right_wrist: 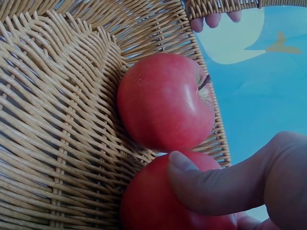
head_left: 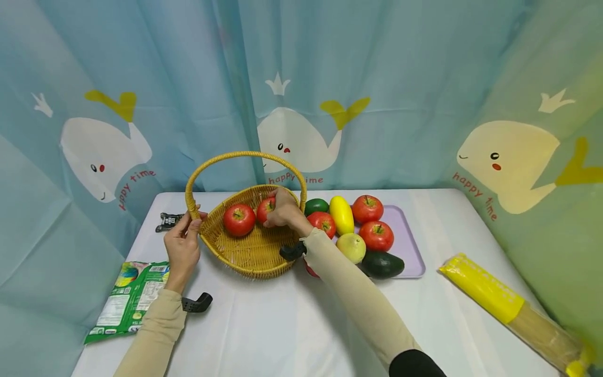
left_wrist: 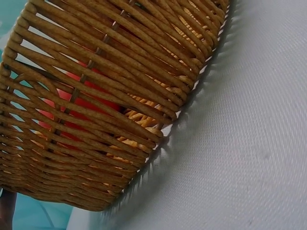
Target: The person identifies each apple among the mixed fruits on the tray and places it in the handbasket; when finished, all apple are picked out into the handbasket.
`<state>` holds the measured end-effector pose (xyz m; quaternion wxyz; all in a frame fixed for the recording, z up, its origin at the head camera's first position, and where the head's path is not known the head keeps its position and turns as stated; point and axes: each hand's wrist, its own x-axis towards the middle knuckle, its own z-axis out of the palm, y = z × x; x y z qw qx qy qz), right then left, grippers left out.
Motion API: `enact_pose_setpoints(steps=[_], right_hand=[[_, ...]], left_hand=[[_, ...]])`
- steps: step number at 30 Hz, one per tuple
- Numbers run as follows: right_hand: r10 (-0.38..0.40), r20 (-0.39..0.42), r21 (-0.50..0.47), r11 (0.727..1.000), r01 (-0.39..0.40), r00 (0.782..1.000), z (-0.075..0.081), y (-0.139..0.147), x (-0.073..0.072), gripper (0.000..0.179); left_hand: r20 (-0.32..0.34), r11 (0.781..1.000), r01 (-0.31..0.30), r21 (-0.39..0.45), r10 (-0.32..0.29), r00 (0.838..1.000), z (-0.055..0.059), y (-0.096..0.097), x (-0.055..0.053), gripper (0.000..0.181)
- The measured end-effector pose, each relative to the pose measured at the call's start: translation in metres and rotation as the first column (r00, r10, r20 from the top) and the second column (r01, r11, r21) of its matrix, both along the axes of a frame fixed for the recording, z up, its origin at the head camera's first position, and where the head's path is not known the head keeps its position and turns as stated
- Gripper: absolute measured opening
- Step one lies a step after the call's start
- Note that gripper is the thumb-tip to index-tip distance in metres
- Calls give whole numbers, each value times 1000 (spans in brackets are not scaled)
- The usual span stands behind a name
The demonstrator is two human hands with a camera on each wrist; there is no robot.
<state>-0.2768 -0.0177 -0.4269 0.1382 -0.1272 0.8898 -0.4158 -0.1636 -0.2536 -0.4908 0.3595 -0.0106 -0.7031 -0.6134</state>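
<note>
A wicker basket (head_left: 252, 256) with a tall arched handle stands on the white table, tilted so that its inside shows. My left hand (head_left: 182, 248) grips it where the handle meets the left rim; in the right wrist view those fingertips (right_wrist: 213, 20) show under the rim. Inside the basket, my right hand (head_left: 285, 212) holds a red apple (head_left: 265, 208), the thumb pressed on its side. Another red apple (head_left: 239, 220) lies beside it, touching it in the right wrist view (right_wrist: 163, 100). Only the woven basket wall (left_wrist: 96, 105) fills much of the left wrist view, red showing through its gaps.
Right of the basket, a lilac tray (head_left: 411, 246) bears red apples (head_left: 377, 235), a yellow fruit (head_left: 341, 214), a pale green fruit (head_left: 351, 247) and a dark avocado (head_left: 382, 265). A green snack bag (head_left: 127, 298) and black packet (head_left: 168, 222) lie left; a yellow-ended pack (head_left: 513, 309) lies right.
</note>
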Motion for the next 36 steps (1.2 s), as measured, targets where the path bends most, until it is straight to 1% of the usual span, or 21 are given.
enact_pose_setpoints(steps=[3, 8, 12, 15, 18, 22, 30, 33, 36], right_hand=[[7, 0, -5, 1000, -7, 1000, 0, 1, 0, 80], [71, 27, 16, 997, -71, 997, 0, 4, 1, 77], [98, 15, 77, 992, -99, 995, 2, 4, 2, 75], [101, -7, 137, 986, -99, 995, 6, 3, 3, 75], [109, -15, 206, 973, -103, 994, 9, 2, 4, 76], [112, -7, 250, 962, -107, 994, 9, 1, 4, 78], [127, 1, 263, 957, -123, 992, 7, 0, 5, 76], [125, -4, 254, 960, -120, 992, 5, 1, 5, 75], [113, -14, 226, 968, -107, 994, 3, 2, 7, 71]], left_hand=[[-1, 1000, 0, -6, 0, 1000, 0, 1, -1, 33], [13, 1000, -19, -17, 19, 1000, -2, 1, 0, 32], [4, 1000, -5, -6, 5, 1000, 1, 0, 1, 32], [-2, 1000, 4, 0, -4, 1000, 4, 0, 1, 31], [4, 1000, 3, -4, -3, 1000, 6, 1, 1, 31], [20, 1000, -5, -6, 5, 1000, 6, 2, 1, 32], [30, 999, -36, -21, 36, 999, 3, 0, 4, 32], [32, 999, -36, -27, 37, 999, 3, 1, 5, 33], [27, 999, -36, -40, 37, 999, 1, 0, 6, 33]])
